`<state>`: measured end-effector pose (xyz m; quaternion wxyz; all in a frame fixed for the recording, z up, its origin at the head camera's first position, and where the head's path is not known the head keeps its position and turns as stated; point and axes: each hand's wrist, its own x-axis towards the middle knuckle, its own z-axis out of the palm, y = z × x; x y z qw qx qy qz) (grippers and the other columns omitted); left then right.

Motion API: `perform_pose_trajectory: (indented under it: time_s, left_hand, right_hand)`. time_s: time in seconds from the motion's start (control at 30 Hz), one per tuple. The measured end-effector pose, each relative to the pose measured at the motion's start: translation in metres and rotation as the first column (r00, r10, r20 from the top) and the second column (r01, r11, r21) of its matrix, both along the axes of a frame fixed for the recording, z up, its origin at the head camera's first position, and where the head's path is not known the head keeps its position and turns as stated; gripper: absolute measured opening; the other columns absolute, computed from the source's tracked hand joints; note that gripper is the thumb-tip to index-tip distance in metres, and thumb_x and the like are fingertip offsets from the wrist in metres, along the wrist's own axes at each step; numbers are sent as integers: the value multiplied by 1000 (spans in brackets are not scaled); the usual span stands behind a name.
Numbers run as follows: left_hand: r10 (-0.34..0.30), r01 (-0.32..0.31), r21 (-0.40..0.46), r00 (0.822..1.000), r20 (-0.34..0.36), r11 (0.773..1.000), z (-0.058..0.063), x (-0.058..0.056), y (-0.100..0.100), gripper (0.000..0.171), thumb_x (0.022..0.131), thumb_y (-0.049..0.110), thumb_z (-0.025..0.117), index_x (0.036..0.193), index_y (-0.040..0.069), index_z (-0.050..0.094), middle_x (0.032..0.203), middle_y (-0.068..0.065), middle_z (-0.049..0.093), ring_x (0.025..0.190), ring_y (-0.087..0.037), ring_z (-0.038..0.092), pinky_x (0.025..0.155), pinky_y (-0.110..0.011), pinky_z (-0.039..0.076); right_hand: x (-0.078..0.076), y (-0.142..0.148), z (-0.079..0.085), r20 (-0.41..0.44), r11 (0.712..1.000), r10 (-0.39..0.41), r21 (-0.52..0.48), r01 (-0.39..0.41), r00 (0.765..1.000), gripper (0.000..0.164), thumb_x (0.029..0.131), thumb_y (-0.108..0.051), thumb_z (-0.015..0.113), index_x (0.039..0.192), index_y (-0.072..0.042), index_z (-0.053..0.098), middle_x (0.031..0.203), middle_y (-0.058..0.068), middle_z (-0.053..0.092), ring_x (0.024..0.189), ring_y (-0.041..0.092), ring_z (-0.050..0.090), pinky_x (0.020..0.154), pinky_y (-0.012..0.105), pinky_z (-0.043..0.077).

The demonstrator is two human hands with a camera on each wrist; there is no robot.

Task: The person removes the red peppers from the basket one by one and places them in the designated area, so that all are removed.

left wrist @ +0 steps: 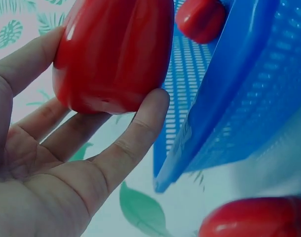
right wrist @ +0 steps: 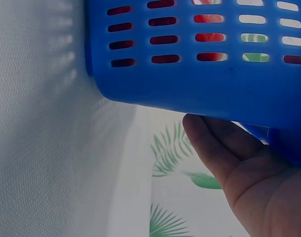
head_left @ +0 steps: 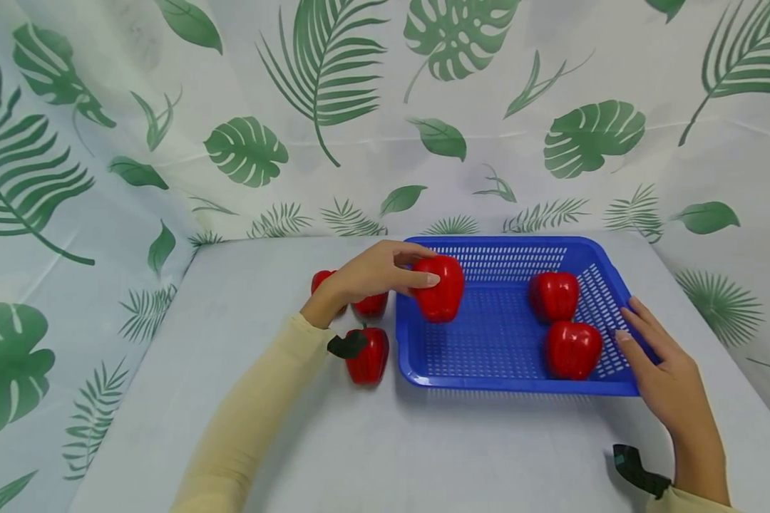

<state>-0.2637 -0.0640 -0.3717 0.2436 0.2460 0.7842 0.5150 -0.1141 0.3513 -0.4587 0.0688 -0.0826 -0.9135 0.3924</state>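
Observation:
In the head view, my left hand [head_left: 385, 271] pinches a red bell pepper [head_left: 441, 288] between thumb and fingers over the left part of a blue basket [head_left: 475, 385]. The left wrist view shows this pepper [left wrist: 116, 54] close up, with my left hand [left wrist: 66, 163] around its lower end. My right hand [head_left: 670, 374] holds the basket's right rim. In the right wrist view, fingers of my right hand [right wrist: 259, 182] lie against the outside of the basket [right wrist: 190, 84]. Two red bell peppers [head_left: 572, 350] sit inside the basket at its right end.
Left of the basket, a front bell pepper [head_left: 367, 356] lies on the white table [head_left: 334, 449]. Behind it are a bell pepper [head_left: 370, 305] and another bell pepper [head_left: 323, 280], partly hidden by my left arm. Leaf-printed cloth [head_left: 359, 185] hangs behind the table and at its sides.

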Motion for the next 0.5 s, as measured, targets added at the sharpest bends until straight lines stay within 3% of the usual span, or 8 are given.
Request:
perform_pose_trajectory:
  time_s: [0.2,0.33,0.5]
  left_hand:
    - [29,-29,27,999,-33,999,-1,4,-20,57,98,32,78,148,10,63,132,-4,69,116,-24,69,98,-48,60]
    - [51,-51,1,996,-67,999,-4,7,-32,60,97,37,77,149,12,63,137,-3,68,122,-23,66,98,-42,59]
    - [88,-89,-10,993,-80,996,-8,9,-47,56,96,37,76,146,13,64,135,-3,69,122,-24,66,100,-46,59]
  right_hand:
    - [0,1,-1,3,1000,-9,0,9,1000,64,114,-38,46,170,-15,26,178,7,11,156,57,13,97,88,30]
    - [0,0,-2,8,1000,-12,1,12,1000,64,114,-38,46,170,-16,25,178,7,11,156,57,13,96,88,31]
    - [0,0,-2,9,1000,-14,-1,14,1000,63,115,-38,46,170,-15,25,178,8,10,156,58,12,98,88,28]
